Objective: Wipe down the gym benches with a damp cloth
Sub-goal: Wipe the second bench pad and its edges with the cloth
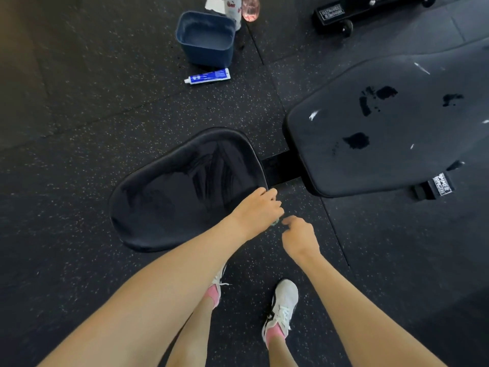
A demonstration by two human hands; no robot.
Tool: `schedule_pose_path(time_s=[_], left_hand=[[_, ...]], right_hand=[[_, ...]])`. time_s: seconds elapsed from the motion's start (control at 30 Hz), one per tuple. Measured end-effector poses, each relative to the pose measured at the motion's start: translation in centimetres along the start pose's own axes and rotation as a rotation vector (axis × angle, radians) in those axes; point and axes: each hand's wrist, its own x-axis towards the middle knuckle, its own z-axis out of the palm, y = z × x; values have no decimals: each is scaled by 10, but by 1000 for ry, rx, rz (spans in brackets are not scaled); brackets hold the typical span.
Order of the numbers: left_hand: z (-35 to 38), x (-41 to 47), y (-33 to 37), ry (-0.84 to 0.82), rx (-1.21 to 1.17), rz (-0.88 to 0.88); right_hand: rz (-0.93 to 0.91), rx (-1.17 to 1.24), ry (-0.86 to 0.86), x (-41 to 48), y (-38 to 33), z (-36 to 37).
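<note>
Left hand curled round a mostly hidden teal cloth at the near corner of the seat pad. Right hand is just beside it with fingers curled; cannot tell if it grips the cloth. Left forearm covers the seat's near edge. One back pad, wet patches, white smears. On the floor beyond: one blue tub, one tube, two bottles. Two white shoes.

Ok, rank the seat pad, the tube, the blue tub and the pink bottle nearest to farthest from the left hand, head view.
1. Seat pad: left hand at its corner.
2. Tube: on the floor beyond the pad.
3. Blue tub: just behind the tube.
4. Pink bottle: farthest, top edge.
</note>
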Motion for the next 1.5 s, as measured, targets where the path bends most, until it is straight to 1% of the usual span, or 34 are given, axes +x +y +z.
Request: schedule_pose_path(time_s=[0.1, 0.2, 0.27, 0.3, 0.37, 0.43, 0.5, 0.57, 0.67, 0.73, 0.83, 0.9, 0.93, 1.13, 1.23, 1.37, 1.5], left_hand=[[7, -15, 12, -54, 92, 98], [10, -39, 26, -192, 142, 149], [11, -56, 35, -291, 71, 96], [12, -62, 40, -288, -25, 30], [4, -69, 49, -198, -277, -214], [-19, -61, 57, -89, -489, -462], [-47, -42, 64, 24, -626, -627], [-73, -17, 72, 158, -744, -729], [-103, 22, 84, 282, -1028, -863], [-119, 45, 92, 325, -1202, -928], [-135, 74, 103, 316, -1496, -991], [-140, 87, 110, 293, -1664, -1002], [-142, 93, 114, 276, -1696, -989], [-151, 126, 125, 140, -1773, -913], [-153, 134, 125, 97, -1851, -833], [-158, 141, 117, 121, -1982, -792], [-166, 148, 96, 118, -2040, -779]], right_hand=[[-11, -28, -29, -1, 3, -3], [-30, -43, -39, -5, 9, -7], [-38, -34, -54, -7, 15, -11], [-39, -28, -65, -9, 18, -14], [-43, 17, -86, -14, 25, -22], [-54, 97, -84, -19, 32, -35], [-75, 165, -77, -24, 39, -55], [-66, 293, -69, -27, 47, -78], [10, 654, -109, -33, 59, -118], [22, 883, -185, -39, 67, -146], [-20, 1133, -286, -45, 83, -176], [-91, 1188, -331, -47, 96, -188], [-119, 1193, -331, -48, 103, -192], [-153, 1256, -238, -44, 135, -202], [-156, 1210, -197, -40, 137, -203], [-131, 1246, -119, -34, 128, -209], [-109, 1275, -77, -25, 112, -217]])
